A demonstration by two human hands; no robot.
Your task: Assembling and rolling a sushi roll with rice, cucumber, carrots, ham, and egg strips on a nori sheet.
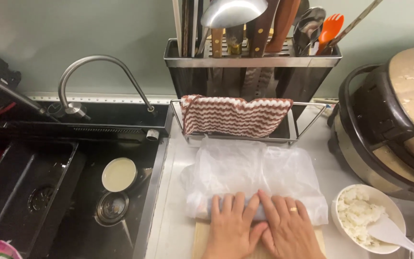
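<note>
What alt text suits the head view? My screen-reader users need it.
Two bare hands, left hand and right hand, press side by side on a plastic-wrapped roll over a bamboo mat. A bowl of rice sits right, a black sink left.

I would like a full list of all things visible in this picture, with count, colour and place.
Thin plastic sheet: one, clear, on counter, over a roll.
Wooden board: one, pale, under the hands.
Bowl of rice: one, white, right; white paddle in it.
Striped cloth: one, red-white, on wire rail.
Metal utensil rack: one, grey, at wall; holds ladle, knives, orange fork.
Rice cooker: one, dark, far right.
Sink: one, black, left; curved tap, round pale lid.
Left hand: pressing roll.
Right hand: ringed, pressing roll.
</note>
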